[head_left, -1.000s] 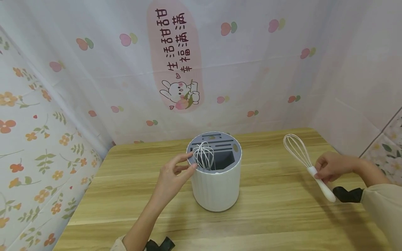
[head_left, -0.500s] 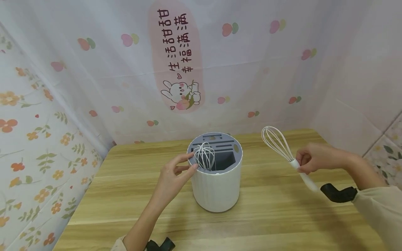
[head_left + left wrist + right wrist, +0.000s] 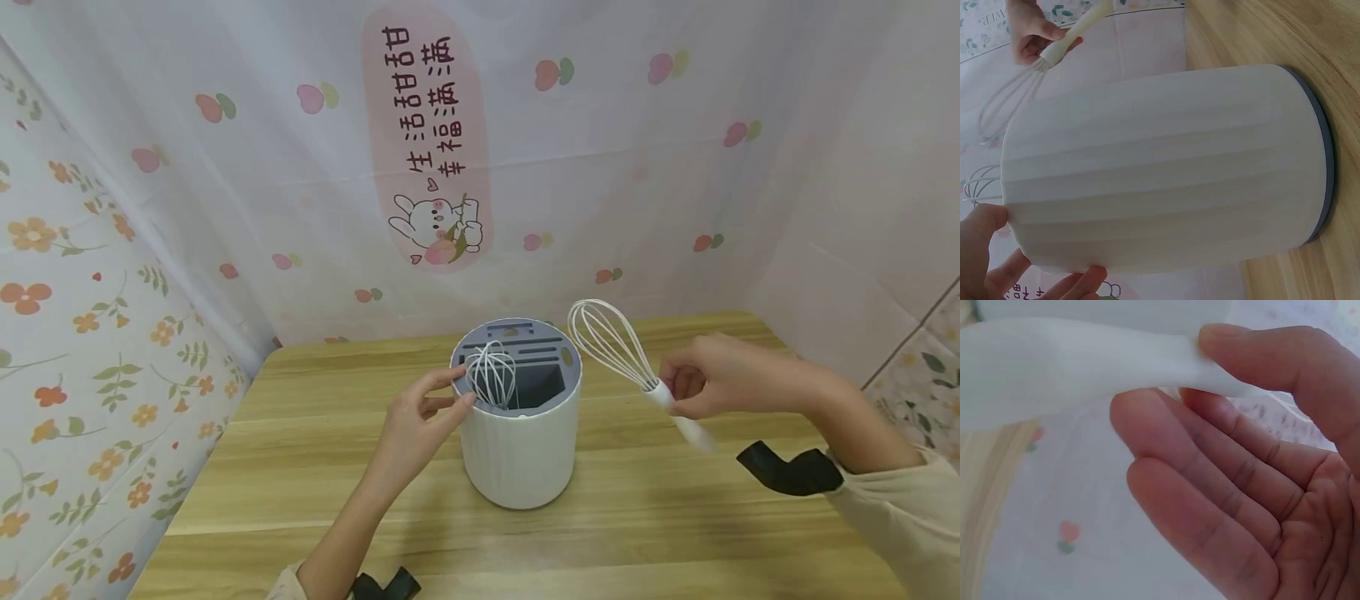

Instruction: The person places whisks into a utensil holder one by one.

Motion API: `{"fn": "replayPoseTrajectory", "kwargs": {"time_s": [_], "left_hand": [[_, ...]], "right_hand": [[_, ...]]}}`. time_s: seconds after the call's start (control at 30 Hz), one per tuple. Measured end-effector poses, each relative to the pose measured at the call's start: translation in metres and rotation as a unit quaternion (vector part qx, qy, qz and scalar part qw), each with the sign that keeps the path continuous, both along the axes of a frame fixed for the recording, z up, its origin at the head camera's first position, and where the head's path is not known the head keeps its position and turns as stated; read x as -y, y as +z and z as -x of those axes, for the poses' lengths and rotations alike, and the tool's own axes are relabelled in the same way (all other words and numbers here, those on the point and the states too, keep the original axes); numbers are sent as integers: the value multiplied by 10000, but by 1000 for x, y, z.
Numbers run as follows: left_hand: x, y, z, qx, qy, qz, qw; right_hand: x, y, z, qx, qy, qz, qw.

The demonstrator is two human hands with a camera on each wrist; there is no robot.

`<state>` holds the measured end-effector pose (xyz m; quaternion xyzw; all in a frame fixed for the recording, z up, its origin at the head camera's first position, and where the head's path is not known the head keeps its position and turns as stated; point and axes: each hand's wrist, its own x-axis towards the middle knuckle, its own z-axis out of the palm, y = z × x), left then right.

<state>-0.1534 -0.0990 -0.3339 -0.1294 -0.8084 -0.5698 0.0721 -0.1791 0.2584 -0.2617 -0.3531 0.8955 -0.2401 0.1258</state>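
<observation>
A round white utensil holder (image 3: 517, 462) with a grey slotted top (image 3: 525, 333) stands upright on the wooden table. My left hand (image 3: 422, 421) holds its left rim, thumb at the near side and fingers around the wall, as the left wrist view also shows. One whisk (image 3: 491, 379) stands wire end up in the holder, its lower part hidden inside. To the right of the holder, my right hand (image 3: 712, 379) pinches a second whisk by its white handle (image 3: 1085, 369) between thumb and fingers. The whisk's wire loops (image 3: 611, 342) tilt up and left, near the holder's right rim.
The holder's large dark compartment (image 3: 543, 387) lies beside the standing whisk. Narrow slots run across the back of its top. A printed curtain (image 3: 300, 167) hangs behind the wooden table (image 3: 315, 467), and a floral cloth (image 3: 97, 375) hangs at the left.
My right hand has lifted the second whisk and carried it left, from the table's right side to near the holder. The left hand has stayed at the holder's rim.
</observation>
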Motion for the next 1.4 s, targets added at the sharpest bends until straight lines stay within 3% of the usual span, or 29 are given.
{"fn": "replayPoseTrajectory", "kwargs": {"time_s": [0.37,0.77,1.4], "left_hand": [[-2,3,-2,5,28,-56,10000],[-2,3,-2,-59,53,-77,9999],[0,3,-2,1,-34,-58,10000]], "right_hand": [[47,30,-12,43,583,386,9975],[88,55,3,-318,995,490,9933],[122,55,30,-289,1038,742,9914]]}}
